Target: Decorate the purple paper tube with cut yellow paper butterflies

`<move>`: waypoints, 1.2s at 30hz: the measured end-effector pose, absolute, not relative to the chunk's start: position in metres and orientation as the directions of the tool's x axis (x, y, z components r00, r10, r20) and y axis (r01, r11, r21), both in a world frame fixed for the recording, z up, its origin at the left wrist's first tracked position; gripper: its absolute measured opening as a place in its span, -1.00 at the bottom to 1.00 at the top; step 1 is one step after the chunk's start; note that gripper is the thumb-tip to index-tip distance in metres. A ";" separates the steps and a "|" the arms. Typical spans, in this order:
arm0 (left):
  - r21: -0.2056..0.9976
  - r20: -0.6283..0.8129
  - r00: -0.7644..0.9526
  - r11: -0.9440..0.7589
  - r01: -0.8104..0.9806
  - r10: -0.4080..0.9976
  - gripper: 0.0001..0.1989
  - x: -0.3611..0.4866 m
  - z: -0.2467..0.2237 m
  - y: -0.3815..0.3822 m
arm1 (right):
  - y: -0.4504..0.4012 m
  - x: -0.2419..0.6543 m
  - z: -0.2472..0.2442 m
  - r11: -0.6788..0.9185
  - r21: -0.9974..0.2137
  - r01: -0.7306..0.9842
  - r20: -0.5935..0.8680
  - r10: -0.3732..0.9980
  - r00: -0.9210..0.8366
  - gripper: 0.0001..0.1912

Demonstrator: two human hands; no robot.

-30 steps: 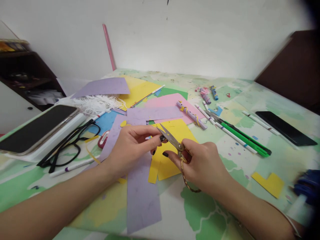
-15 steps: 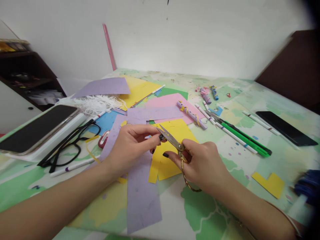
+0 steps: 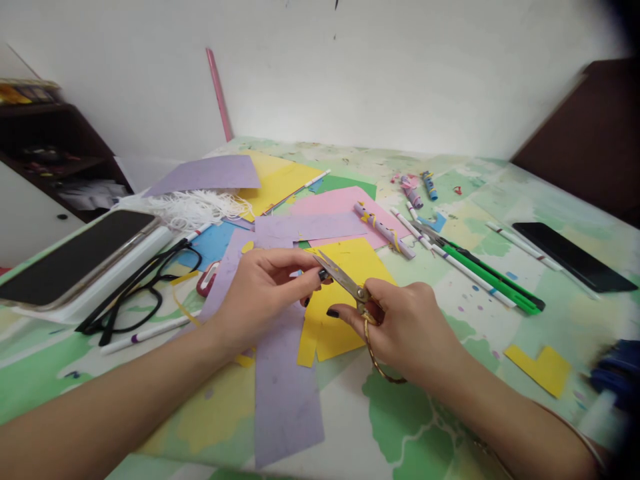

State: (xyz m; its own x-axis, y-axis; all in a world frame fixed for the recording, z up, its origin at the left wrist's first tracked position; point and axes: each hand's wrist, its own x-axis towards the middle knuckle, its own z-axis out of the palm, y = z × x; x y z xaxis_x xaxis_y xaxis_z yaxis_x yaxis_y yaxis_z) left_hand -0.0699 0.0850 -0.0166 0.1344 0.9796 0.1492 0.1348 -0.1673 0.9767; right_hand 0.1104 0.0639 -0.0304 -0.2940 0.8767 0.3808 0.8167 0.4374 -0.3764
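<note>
My right hand (image 3: 405, 327) has its grip closed around the gold handles of the scissors (image 3: 350, 287), blades slightly parted, tips aimed toward my left hand (image 3: 260, 293). Left grip pinched together at the blade tips; what it pinches is too small to tell. Both hands hover over a yellow paper sheet (image 3: 345, 267) and a long purple paper strip (image 3: 285, 387) lying on the tabletop (image 3: 410, 427). Black glasses (image 3: 140, 287) and a phone (image 3: 75, 257) lie to the left, green pens (image 3: 490, 277) to the right.
</note>
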 end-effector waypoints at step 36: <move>0.877 0.197 0.312 -0.309 0.367 0.929 -0.90 -0.067 -0.022 0.085 | 0.073 0.112 -0.019 -0.012 -0.953 0.301 -0.091 0.964 -0.250 -0.91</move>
